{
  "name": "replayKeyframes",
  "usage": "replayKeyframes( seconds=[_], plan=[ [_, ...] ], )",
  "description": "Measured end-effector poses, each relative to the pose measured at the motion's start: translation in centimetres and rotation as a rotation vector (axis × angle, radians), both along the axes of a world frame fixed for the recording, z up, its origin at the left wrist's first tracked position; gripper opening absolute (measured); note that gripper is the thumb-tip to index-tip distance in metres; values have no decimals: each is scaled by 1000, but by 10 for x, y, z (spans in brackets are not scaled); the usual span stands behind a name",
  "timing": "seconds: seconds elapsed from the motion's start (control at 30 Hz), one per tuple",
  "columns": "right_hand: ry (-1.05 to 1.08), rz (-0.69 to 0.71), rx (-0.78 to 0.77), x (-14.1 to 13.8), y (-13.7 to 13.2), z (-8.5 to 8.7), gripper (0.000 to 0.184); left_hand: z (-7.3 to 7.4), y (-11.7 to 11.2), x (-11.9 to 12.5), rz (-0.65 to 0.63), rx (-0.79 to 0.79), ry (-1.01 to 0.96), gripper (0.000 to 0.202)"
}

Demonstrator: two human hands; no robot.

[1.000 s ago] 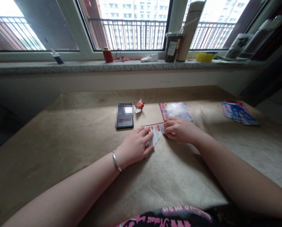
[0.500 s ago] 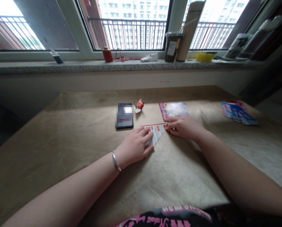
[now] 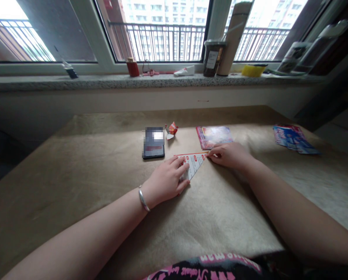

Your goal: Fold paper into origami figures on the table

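A printed sheet of paper [image 3: 195, 161], white with red marks and folded into a triangle, lies on the table between my hands. Over its left part rests my left hand [image 3: 169, 175], palm down with fingers spread, hiding that side of the sheet. My right hand [image 3: 228, 154] is at the sheet's far right corner, thumb and forefinger pinched together on the tip. Just beyond the right hand lies a pink picture booklet [image 3: 215, 136], flat on the table.
A dark phone [image 3: 153, 144], partly pixelated, lies beyond my left hand. A small folded red paper piece [image 3: 172, 130] sits beside it. Several blue printed cards [image 3: 296, 139] lie fanned at the right. The window sill [image 3: 162, 81] behind holds a red bottle [image 3: 132, 67] and a dark jar [image 3: 213, 58].
My right hand has shifted slightly right, out to the very tip of the folded paper, so more of that corner shows. My left hand has stayed in place.
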State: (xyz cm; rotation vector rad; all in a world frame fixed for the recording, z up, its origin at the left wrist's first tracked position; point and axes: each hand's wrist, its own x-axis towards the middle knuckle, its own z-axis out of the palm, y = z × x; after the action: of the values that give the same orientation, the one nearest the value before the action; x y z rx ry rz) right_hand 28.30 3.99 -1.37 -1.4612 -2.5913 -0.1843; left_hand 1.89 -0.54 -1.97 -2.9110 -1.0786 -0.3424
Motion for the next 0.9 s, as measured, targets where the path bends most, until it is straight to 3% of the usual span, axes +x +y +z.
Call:
replayKeyframes(
  seconds=[0.47, 0.73, 0.8, 0.9],
  plan=[
    [21, -145, 19, 4, 3, -8, 21, -1, 1, -1, 0, -1, -1, 44],
    [270, -256, 104, -7, -4, -5, 15, -4, 3, -2, 20, -25, -17, 47],
    [322, -207, 104, -9, -6, -4, 15, -4, 3, -2, 22, -36, -29, 46],
    [363, 50, 40, -15, -8, -4, 14, -4, 4, -2, 17, -56, -51, 45]
  ],
)
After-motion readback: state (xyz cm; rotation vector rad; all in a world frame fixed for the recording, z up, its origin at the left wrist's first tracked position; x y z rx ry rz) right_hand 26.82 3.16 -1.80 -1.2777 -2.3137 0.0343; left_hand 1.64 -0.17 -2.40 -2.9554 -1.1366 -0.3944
